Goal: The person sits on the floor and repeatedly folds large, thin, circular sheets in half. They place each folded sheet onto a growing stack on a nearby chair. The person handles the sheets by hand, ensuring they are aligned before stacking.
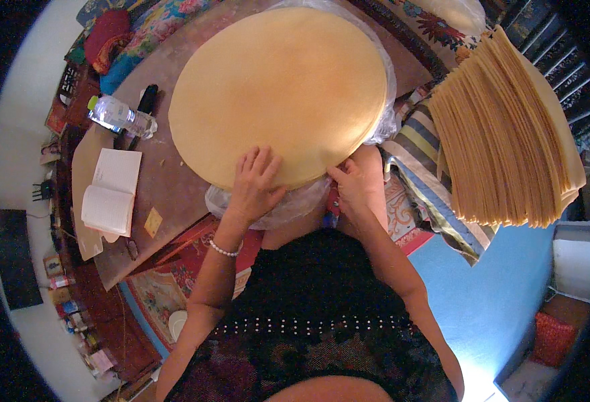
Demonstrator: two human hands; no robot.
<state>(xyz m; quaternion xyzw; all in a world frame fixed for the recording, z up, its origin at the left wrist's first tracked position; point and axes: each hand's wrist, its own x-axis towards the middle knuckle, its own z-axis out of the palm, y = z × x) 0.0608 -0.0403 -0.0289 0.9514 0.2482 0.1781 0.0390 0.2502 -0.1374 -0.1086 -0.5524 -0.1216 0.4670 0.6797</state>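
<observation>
A large, round, pale-yellow flatbread, thin like a pancake, lies on top of a stack on the table in front of me. Clear plastic sheeting sticks out from under it. My left hand, with a white bead bracelet at the wrist, rests on the near edge with its fingers spread. To its right, my right hand has thumb and forefinger pinched together at the rim of the flatbread. How many layers the pinch takes in cannot be seen.
At the right, a tall pile of folded flatbreads sits on a striped cloth. On the table's left lie a clear bottle with a green cap, an open notebook and a small yellowish piece. Patterned rugs cover part of the blue floor.
</observation>
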